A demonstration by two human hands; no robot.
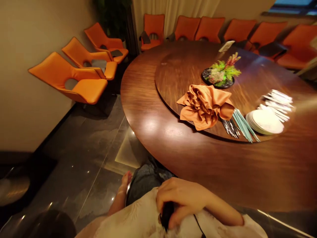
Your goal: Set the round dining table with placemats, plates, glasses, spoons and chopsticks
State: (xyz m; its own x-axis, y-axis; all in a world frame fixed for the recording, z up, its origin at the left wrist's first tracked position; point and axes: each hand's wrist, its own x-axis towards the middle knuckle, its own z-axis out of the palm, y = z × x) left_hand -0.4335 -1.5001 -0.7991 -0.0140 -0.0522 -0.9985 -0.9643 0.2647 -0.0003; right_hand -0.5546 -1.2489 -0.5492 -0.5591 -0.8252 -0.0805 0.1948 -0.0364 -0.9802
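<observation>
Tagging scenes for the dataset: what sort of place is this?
Probably a private dining room, perhaps in a restaurant: a large round table with a raised round centre, stacked plates on that, and many matching orange chairs.

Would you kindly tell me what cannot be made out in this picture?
All in the head view:
Black object: largely hidden by the right hand.
Orange cloths: overlapping folds hide how many.
White items beside the plates: too blurred to name.
Pale card: too small and blurred to read.
Left hand: small and blurred, its grip unclear.
Table: cut off at the right edge.
</observation>
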